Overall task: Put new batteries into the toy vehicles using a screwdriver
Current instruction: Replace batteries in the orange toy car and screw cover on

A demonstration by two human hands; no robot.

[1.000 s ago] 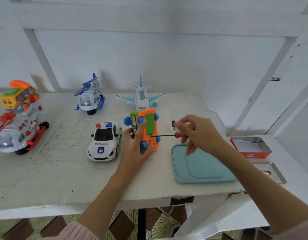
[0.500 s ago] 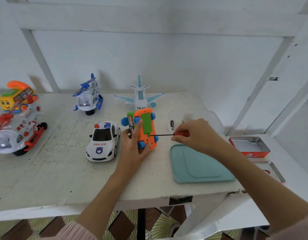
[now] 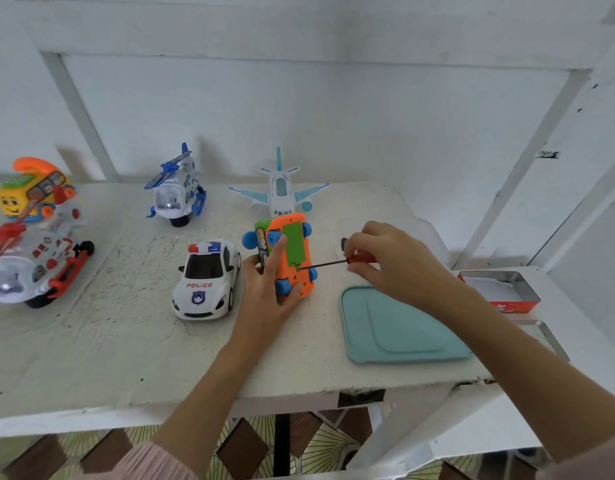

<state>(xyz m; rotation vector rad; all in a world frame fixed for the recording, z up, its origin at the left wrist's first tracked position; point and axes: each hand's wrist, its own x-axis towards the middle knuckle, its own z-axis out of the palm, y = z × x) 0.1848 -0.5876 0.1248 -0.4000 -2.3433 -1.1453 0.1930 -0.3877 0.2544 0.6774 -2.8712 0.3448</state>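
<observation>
Right hand (image 3: 396,261) pinches the red handle of the screwdriver (image 3: 337,262), fingers curled round it; black shaft runs left, tip on the underside of the orange toy car (image 3: 294,256), just below its green battery cover (image 3: 293,244). Left hand (image 3: 269,289) holds that car tipped on its side on the tabletop (image 3: 108,341), thumb on one side, fingers wrapped round the orange base, blue wheels showing. Just left of the left hand sits a white police car (image 3: 205,280), "POLICE" in red on the hood above a blue shield badge. Behind the orange car: white and light blue airplane (image 3: 281,190). Further left: blue and white helicopter (image 3: 176,192), red and white helicopter (image 3: 29,261), yellow toy phone (image 3: 29,192) with a face. Under the right forearm a teal lid (image 3: 396,327) lies flat. Right of it an open red metal tin (image 3: 500,289); writing on its side too blurred to read
</observation>
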